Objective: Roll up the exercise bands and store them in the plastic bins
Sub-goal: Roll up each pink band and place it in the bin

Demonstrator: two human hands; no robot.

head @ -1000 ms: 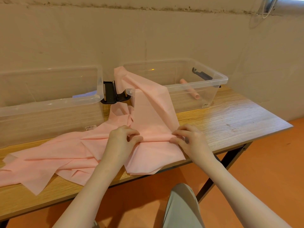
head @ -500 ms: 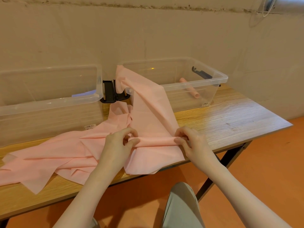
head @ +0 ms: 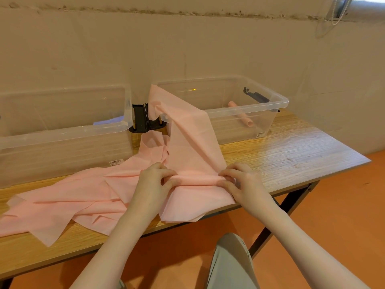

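A long pink exercise band (head: pixel 193 142) drapes from the rim of the right clear bin (head: pixel 270 105) down onto the wooden table (head: pixel 291 155) and spreads left in loose folds. My left hand (head: pixel 154 180) and my right hand (head: pixel 241 182) pinch a fold of the band between them near the table's front edge, each at one side of it. A rolled pink band (head: pixel 241 115) lies inside the right bin. The left clear bin (head: pixel 68 132) holds something pale blue (head: pixel 108 122).
Black latch handles (head: pixel 141 118) stick out between the two bins. A beige wall stands right behind them. The table ends at the right, with orange floor (head: pixel 343 215) beyond and below. My knee (head: pixel 229 261) shows under the front edge.
Both hands have kept their grip and worked the fold in the band a little tighter; my right hand shifted slightly. The band over the bin rim has barely moved.
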